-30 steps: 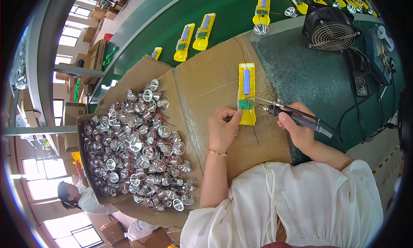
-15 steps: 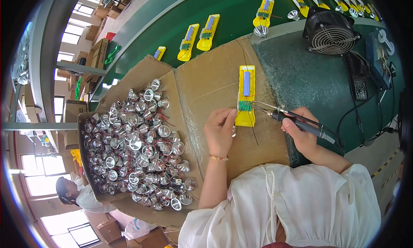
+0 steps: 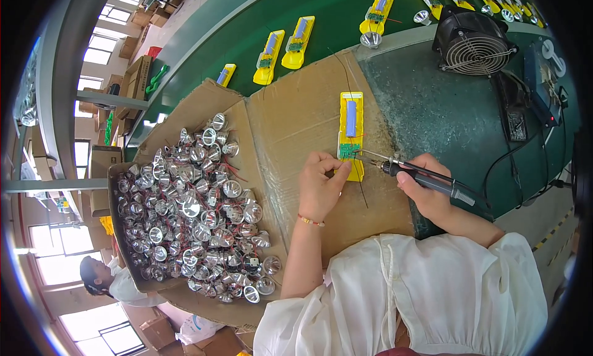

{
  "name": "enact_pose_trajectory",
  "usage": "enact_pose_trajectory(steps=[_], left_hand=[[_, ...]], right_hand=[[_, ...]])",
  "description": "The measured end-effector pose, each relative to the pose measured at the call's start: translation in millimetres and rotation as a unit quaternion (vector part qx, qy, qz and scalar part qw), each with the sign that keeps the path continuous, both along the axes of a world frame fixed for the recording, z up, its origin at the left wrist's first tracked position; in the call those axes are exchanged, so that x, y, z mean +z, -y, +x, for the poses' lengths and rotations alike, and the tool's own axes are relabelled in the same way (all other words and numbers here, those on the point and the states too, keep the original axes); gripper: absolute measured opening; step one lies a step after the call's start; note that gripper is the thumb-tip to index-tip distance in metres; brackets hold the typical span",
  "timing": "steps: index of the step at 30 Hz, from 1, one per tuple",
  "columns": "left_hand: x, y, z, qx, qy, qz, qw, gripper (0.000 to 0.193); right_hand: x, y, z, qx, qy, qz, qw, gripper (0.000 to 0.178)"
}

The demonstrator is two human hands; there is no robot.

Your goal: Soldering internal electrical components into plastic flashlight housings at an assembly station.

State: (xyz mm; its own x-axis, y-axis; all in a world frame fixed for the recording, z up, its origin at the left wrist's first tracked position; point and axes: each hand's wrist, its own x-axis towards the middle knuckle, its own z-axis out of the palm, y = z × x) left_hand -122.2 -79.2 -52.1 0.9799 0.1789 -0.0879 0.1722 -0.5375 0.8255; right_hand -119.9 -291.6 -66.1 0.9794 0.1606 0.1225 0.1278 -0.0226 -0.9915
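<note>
A yellow plastic housing [image 3: 352, 103] lies lengthwise in front of me, with a blue battery [image 3: 351, 119] and a small green circuit board [image 3: 348, 150] in it. Dark thin wires trail from its two ends. My right hand [image 3: 429, 189] grips a soldering iron [image 3: 437, 186] that has a thin feed tube along it; its tip is at the circuit board. Pinched fingers of my left hand [image 3: 322, 180] rest beside the lower part of the housing, close to the board. Whatever they hold is hidden behind them.
Silver reflectors [image 3: 191, 205] with red wires fill a cardboard box on the left. Cardboard [image 3: 296, 109] covers the bench under the housing. Beyond it, more yellow housings [image 3: 298, 44] line a green belt. A black fan [image 3: 475, 44] and cables stand at right; another person [image 3: 111, 279] is far left.
My left hand has moved slightly right, over the housing's lower edge; a silver rim that showed beside it is now hidden. The iron's tip has shifted a little left and down at the board.
</note>
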Motion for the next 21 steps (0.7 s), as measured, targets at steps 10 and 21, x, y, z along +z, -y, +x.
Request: enact_pose_trajectory(steps=[10, 21], left_hand=[[-3.8, -1.7, 0.2, -0.004, 0.0, -0.01, 1.0, 0.014], [-3.8, -2.7, 0.4, -0.003, 0.015, 0.015, 1.0, 0.011]], right_hand=[[30.5, -3.8, 11.6, 0.077, 0.217, -0.102, 0.968, 0.013], [22.2, 12.6, 5.8, 0.019, 0.173, -0.06, 0.983, 0.014]])
